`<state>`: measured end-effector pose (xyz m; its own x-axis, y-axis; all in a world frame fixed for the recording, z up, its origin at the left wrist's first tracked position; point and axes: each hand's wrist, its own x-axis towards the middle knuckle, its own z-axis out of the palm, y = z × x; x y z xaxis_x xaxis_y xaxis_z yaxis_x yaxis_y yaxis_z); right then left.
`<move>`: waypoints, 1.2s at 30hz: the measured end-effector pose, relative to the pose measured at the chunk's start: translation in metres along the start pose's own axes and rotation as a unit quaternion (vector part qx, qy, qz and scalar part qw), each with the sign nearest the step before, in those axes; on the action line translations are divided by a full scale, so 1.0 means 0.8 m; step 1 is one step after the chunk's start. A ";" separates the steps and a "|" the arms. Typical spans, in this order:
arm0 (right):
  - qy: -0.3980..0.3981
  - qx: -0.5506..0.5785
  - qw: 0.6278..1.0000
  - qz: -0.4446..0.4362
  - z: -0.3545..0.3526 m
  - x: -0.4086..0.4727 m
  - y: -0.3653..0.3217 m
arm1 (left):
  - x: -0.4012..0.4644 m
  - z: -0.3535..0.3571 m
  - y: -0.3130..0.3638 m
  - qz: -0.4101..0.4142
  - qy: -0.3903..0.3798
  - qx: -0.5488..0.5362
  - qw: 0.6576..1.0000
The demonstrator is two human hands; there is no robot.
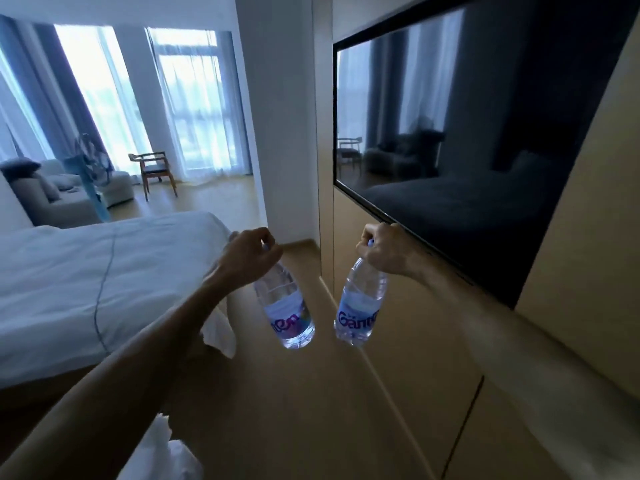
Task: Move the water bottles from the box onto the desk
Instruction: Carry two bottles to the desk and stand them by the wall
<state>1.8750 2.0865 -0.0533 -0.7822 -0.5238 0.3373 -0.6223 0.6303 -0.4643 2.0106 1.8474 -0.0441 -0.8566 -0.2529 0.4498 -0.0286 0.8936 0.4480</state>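
Note:
My left hand [251, 252] grips a clear water bottle [285, 308] by its cap, and the bottle hangs down, tilted, above the wooden floor. My right hand [384, 249] holds a second clear water bottle [360, 306] by its cap in the same way. Both bottles carry a white and blue label with purple lettering. They hang side by side without touching, between the bed and the wall. Neither the box nor the desk is in view.
A bed with white sheets [86, 289] fills the left side. A dark television [467, 150] hangs on the beige panelled wall at the right. Farther off stand a wooden chair [154, 171], a sofa [55, 195] and curtained windows. A narrow wooden floor strip [298, 393] runs ahead.

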 end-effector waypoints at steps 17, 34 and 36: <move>-0.007 0.030 0.995 -0.094 0.074 0.380 -0.021 | 0.293 -0.016 -0.155 -0.061 0.086 0.038 0.994; -0.014 0.022 0.990 -0.135 0.232 0.754 -0.015 | 0.596 0.035 -0.393 -0.065 0.095 0.054 0.992; -0.015 0.021 0.991 -0.131 0.249 0.799 -0.014 | 0.638 0.040 -0.422 -0.065 0.095 0.060 0.992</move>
<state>1.3880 1.6307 0.0046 -0.5918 -0.6834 0.4275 -0.8020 0.4455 -0.3980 1.5662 1.4289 0.0095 -0.7295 -0.4233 0.5373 -0.2021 0.8838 0.4220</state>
